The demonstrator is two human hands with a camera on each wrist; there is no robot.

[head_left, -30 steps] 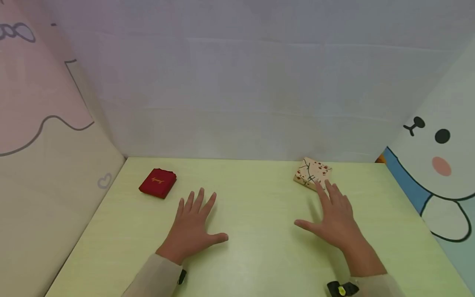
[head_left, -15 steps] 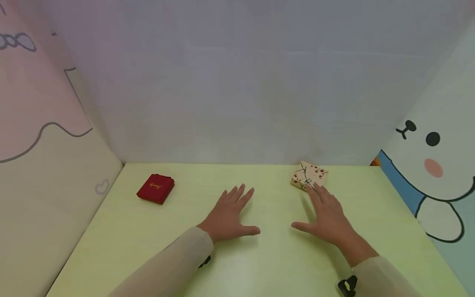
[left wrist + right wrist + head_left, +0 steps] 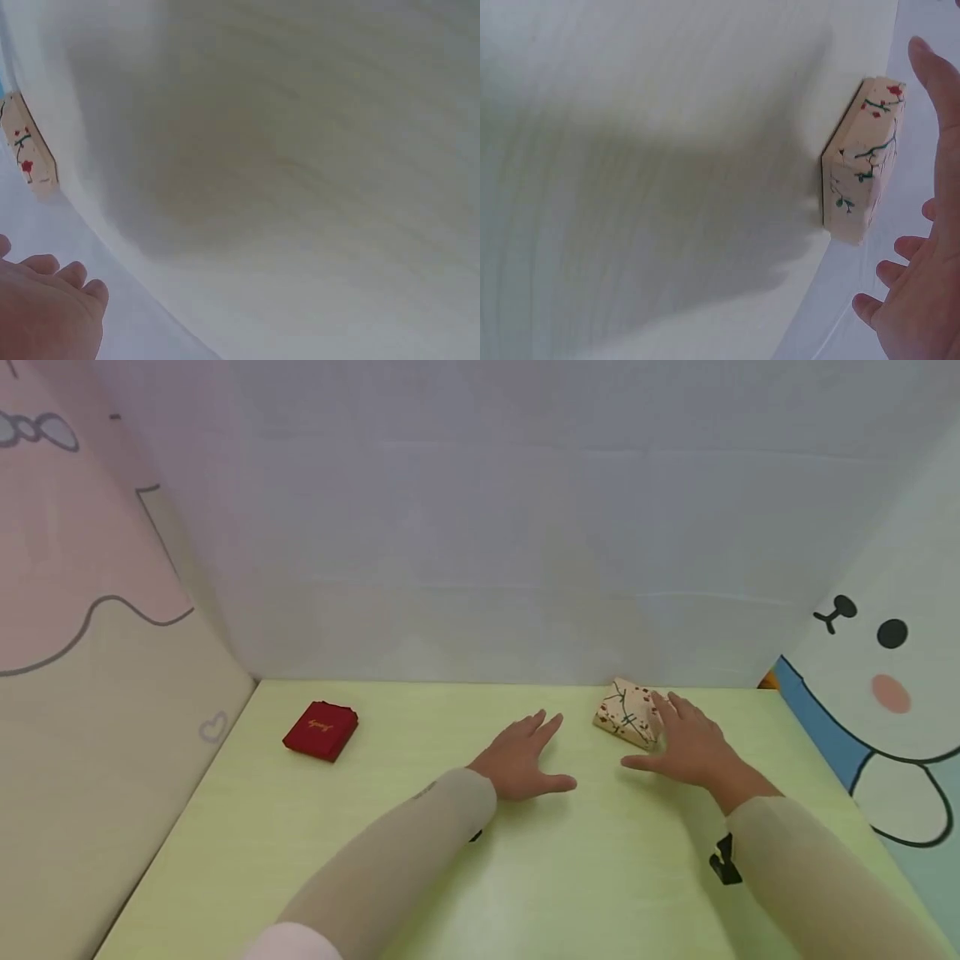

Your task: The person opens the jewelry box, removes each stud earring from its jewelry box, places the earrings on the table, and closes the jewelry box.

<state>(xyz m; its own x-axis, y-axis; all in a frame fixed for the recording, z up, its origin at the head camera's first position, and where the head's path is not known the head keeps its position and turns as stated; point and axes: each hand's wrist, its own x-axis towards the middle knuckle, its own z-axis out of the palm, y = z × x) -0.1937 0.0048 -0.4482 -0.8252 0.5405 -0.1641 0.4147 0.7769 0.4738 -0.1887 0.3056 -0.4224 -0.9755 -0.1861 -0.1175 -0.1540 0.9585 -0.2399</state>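
Observation:
A cream box with red blossoms and dark branches [image 3: 624,713] lies at the back right of the table. My right hand [image 3: 692,745] hovers beside it with fingers spread, the fingertips overlapping the box's right side in the head view. In the right wrist view a gap shows between that hand [image 3: 922,300] and the patterned box [image 3: 862,161]. To the left of the box my left hand [image 3: 517,758] is held over the table, fingers extended and thumb out, holding nothing. The left wrist view shows part of this hand [image 3: 49,307] and the box's edge [image 3: 28,146].
A dark red box with gold lettering [image 3: 322,731] lies at the table's back left. The pale yellow-green table [image 3: 225,843] meets a white back wall [image 3: 450,568]. Side panels with cartoon prints stand left [image 3: 97,735] and right [image 3: 892,735].
My left hand has travelled right and forward, from near the red box toward the patterned one. My right hand has moved forward and slightly right, to the patterned box's side. Both boxes stay put.

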